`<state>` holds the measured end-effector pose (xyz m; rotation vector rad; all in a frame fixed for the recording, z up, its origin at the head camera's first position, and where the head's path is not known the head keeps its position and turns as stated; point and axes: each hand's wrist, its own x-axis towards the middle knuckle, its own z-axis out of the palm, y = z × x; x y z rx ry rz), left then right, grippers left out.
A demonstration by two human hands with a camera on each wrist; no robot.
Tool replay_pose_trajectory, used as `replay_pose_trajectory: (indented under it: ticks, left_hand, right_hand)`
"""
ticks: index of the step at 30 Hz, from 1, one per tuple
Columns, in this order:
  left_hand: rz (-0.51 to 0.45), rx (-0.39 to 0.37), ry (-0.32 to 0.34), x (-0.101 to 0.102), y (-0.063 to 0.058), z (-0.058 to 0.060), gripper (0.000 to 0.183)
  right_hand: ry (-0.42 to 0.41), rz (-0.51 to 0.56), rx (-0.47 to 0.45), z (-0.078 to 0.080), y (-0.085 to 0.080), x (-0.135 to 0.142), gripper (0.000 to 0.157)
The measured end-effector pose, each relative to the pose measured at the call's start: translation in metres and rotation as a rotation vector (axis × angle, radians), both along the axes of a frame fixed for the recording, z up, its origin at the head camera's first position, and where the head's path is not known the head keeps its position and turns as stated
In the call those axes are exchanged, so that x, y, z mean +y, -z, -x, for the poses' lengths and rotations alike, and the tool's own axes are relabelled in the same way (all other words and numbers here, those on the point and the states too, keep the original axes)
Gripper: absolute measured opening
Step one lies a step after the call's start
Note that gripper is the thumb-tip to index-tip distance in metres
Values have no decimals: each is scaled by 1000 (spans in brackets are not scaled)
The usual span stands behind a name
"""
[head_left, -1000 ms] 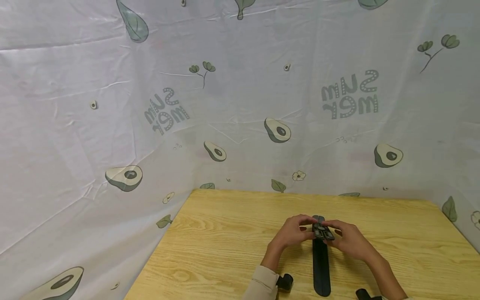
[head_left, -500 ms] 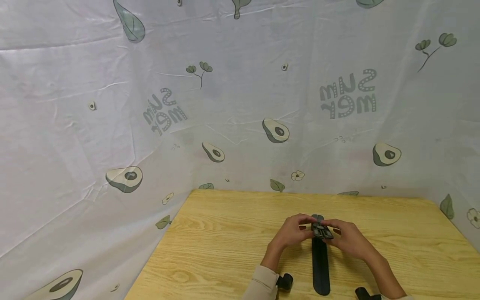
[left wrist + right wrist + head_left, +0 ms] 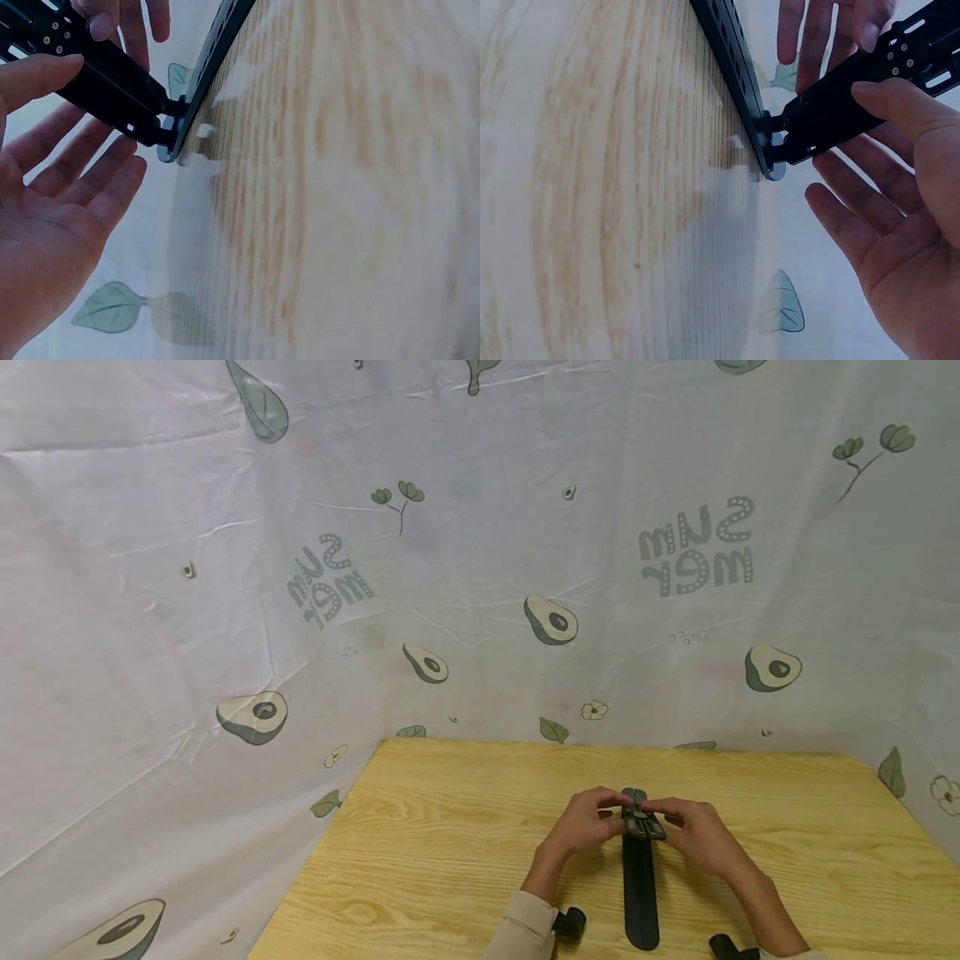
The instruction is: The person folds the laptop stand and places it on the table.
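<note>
A black folding stand sits on the wooden table, its long flat base (image 3: 641, 893) running toward the near edge. At the far end a hinged upper arm (image 3: 642, 824) tilts up from that base. My left hand (image 3: 588, 822) holds the arm from the left, thumb on the near face and fingers behind. From the right, my right hand (image 3: 703, 837) holds the same arm likewise. Both wrist views show the hinge: the arm (image 3: 112, 86) meets the slotted base (image 3: 206, 67) at an angle, and small screws (image 3: 897, 60) dot the arm between the thumbs.
The wood-grain table (image 3: 450, 843) stretches to the left and right of the hands. A pale curtain (image 3: 465, 568) printed with avocados and leaves hangs behind and at the left. Dark wrist mounts (image 3: 572, 924) sit at both wrists.
</note>
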<state>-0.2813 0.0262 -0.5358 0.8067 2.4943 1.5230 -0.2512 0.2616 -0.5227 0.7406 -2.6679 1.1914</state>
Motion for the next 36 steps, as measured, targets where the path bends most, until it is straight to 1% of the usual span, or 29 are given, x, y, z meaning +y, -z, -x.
replay_pose_trajectory:
  ticks: [4, 10, 17, 20, 27, 31, 36]
  left_hand:
    - [-2, -2, -7, 0, -1, -1, 29]
    - [0, -1, -12, -1, -1, -1, 26]
    - [-11, -16, -24, -1, 0, -2, 26]
    - [-19, -24, -27, -1, 0, -2, 26]
    - [-33, -36, -42, 0, -1, -3, 26]
    - [-72, -80, -74, 2, -2, -5, 24]
    - [-134, -163, -144, 6, -2, -8, 21]
  right_hand:
    - [7, -2, -2, 0, 0, 0, 40]
    - [-1, -5, -28, 0, 0, 0, 37]
    - [23, -4, -64, 0, 2, 1, 37]
    - [12, -4, -58, 1, 2, 2, 37]
    - [18, 4, -51, 2, 5, 4, 36]
    - [26, 28, -67, 2, 7, 5, 36]
    - [11, 83, -136, 1, 7, 7, 36]
